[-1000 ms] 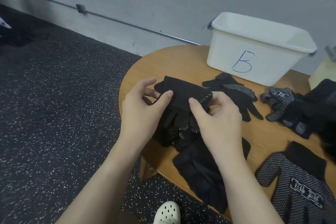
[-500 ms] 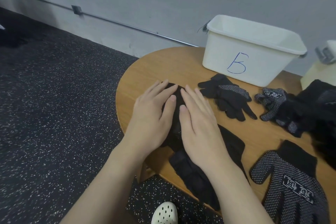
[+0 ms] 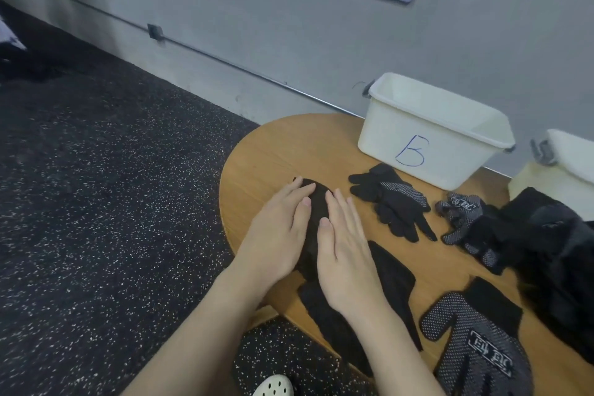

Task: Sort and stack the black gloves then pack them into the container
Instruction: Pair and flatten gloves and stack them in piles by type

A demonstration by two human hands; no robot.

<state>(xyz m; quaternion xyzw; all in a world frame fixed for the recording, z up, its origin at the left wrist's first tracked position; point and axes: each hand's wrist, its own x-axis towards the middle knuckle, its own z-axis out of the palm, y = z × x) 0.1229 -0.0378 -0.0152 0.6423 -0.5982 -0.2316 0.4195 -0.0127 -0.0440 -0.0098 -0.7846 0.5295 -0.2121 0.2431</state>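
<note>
Left hand (image 3: 279, 236) flat, fingers straight, pressing left side of black glove stack (image 3: 316, 222) near left edge of round wooden desk (image 3: 273, 151). Right hand (image 3: 345, 254) flat too, released grip, pressing stack's right side. Stack: plain dark knit, cuffs overhanging near desk edge. Right of it: dotted-palm glove pair (image 3: 393, 202), white container (image 3: 430, 135) marked "B" behind. Far right: loose glove heap (image 3: 530, 235); printed dotted glove (image 3: 475, 341) at near edge.
</note>
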